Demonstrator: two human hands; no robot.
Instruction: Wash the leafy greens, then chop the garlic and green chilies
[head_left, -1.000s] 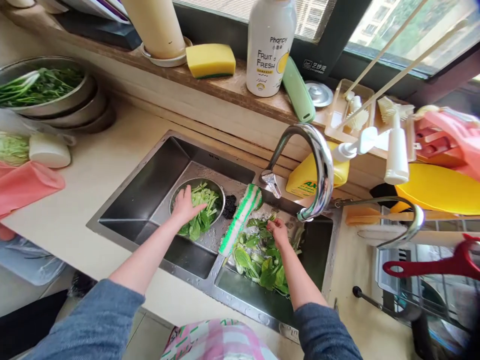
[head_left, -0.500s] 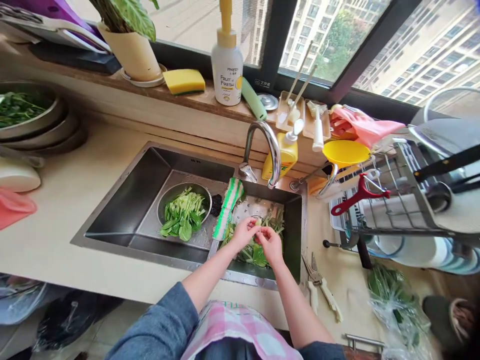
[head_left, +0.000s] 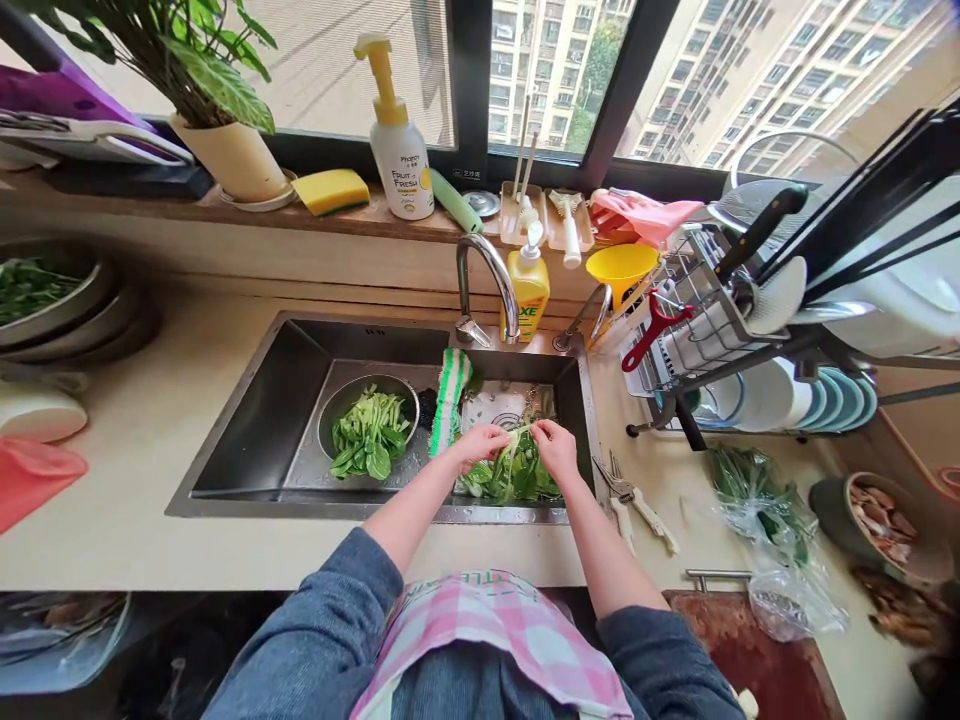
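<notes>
My left hand (head_left: 480, 446) and my right hand (head_left: 556, 450) are held over the right basin of the steel sink (head_left: 240, 420). Both have their fingertips closed on a pale green vegetable stem (head_left: 517, 438), one at each end. Below them, a heap of leafy greens (head_left: 517, 480) fills the front of this basin. In the left basin stands a round metal bowl (head_left: 328, 408) with trimmed greens (head_left: 367, 435) in it. A green-and-white striped cloth (head_left: 450, 395) hangs over the divider, and a black scrubber (head_left: 427, 408) lies beside the bowl.
The faucet (head_left: 487, 250) arches behind the basins, near a yellow detergent bottle (head_left: 527, 295). Scissors (head_left: 637, 505) lie right of the sink, below a dish rack (head_left: 697, 330). A bag of greens (head_left: 765, 500) and a reddish-brown board (head_left: 772, 650) are further right. Stacked pans (head_left: 90, 310) stand left.
My hands have moved apart from being together, with the stem now stretched between them. The camera view has shifted to the right, showing the board and a pot.
</notes>
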